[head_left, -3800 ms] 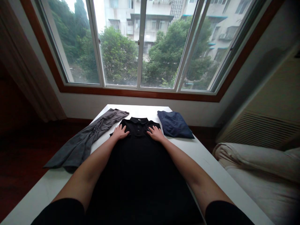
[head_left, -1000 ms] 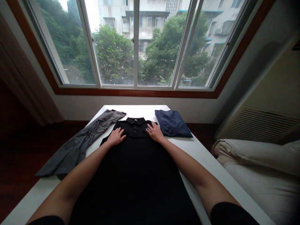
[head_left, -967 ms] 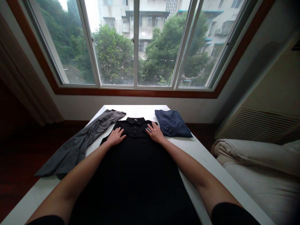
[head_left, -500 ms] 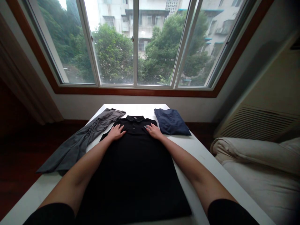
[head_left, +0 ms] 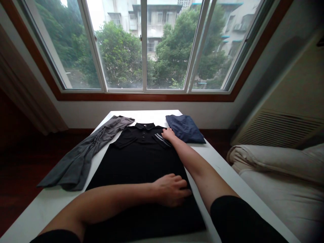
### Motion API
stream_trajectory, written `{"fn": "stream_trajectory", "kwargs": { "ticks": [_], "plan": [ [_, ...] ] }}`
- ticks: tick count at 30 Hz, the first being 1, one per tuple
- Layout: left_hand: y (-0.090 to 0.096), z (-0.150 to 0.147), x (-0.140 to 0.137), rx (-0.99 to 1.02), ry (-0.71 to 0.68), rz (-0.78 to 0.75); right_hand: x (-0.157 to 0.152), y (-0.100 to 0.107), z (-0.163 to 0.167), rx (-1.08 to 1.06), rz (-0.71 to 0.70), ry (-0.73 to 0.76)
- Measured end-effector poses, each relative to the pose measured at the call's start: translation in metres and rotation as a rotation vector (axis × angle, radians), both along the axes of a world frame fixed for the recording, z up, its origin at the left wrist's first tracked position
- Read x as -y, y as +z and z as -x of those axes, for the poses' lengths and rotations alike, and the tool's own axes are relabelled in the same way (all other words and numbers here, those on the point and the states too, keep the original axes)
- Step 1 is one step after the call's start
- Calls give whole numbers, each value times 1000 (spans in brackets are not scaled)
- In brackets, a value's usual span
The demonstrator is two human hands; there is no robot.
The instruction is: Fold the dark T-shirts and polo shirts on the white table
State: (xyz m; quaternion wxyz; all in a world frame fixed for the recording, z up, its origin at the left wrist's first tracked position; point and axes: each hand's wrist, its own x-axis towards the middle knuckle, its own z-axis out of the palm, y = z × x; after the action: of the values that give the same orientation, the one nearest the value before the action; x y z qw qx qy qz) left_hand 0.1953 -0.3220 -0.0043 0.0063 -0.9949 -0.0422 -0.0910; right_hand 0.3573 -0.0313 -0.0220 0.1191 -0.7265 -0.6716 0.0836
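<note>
A black polo shirt (head_left: 131,165) lies spread on the white table, collar toward the window. Both its short sleeves are folded inward over the chest; the one at right shows pale stripes on its cuff. My right hand (head_left: 168,133) is at the shirt's right shoulder edge, its fingers curled closed on the fabric there. Across the lower body of the shirt reaches my left hand (head_left: 172,189), near the shirt's right side edge. Its fingers are bent and a little apart, with no cloth seen between them.
Grey trousers (head_left: 83,152) lie lengthwise along the left side of the white table (head_left: 217,162), hanging near its edge. A folded navy garment (head_left: 186,129) rests at the back right. Beyond the table are a window and, to the right, a beige padded seat (head_left: 275,168).
My left hand has left the shirt's left shoulder and crossed to its lower right side. My right hand has shifted slightly outward to the shoulder edge, its fingers now curled.
</note>
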Motion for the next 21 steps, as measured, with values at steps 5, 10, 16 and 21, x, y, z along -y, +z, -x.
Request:
{"fn": "stream_trajectory", "kwargs": {
  "ticks": [5, 10, 16, 21],
  "plan": [
    [-12, -23, 44, 42, 33, 10, -16, 7, 3, -8, 59, -63],
    [0, -18, 50, -2, 4, 97, -28, 20, -5, -111, 123, -21],
    [15, -16, 58, -46, -65, 152, -28, 32, -13, -297, 92, 27],
    [32, -11, 60, -63, 139, 253, -23, 37, -10, -451, 98, 21]
  ]
}}
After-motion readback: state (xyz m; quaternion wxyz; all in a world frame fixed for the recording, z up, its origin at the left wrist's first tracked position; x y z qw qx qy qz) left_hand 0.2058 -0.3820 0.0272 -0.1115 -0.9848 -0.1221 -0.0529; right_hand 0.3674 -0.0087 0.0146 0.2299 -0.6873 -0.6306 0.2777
